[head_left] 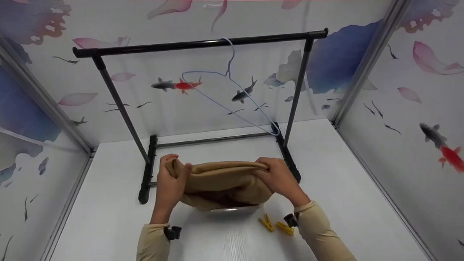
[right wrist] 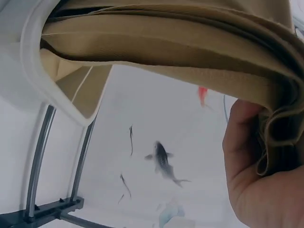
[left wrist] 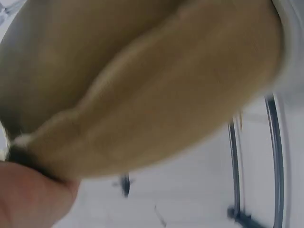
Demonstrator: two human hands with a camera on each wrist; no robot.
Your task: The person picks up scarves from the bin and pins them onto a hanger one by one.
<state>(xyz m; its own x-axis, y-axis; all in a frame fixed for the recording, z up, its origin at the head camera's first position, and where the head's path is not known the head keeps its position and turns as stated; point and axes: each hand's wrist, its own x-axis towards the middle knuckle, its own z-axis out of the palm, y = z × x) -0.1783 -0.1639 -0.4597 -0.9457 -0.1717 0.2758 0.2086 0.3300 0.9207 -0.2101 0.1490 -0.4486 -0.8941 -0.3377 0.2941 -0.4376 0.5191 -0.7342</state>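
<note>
A tan cloth hangs in folds between two hands, its upper edge bunched and a dark opening facing the wearer. The left hand pinches its left end, thumb in front; in the left wrist view only the thumb shows beside the cloth. At the other end, the right hand grips the gathered edge between thumb and fingers. In the right wrist view, layered folds of cloth run into this hand. Below the cloth shows the rim of a white container, mostly hidden by the cloth in the head view.
Behind the hands stands a black and grey garment rack, with a light blue wire hanger on its top bar. Two yellow clothespins lie on the white table near the right wrist. Walls printed with fish surround the table.
</note>
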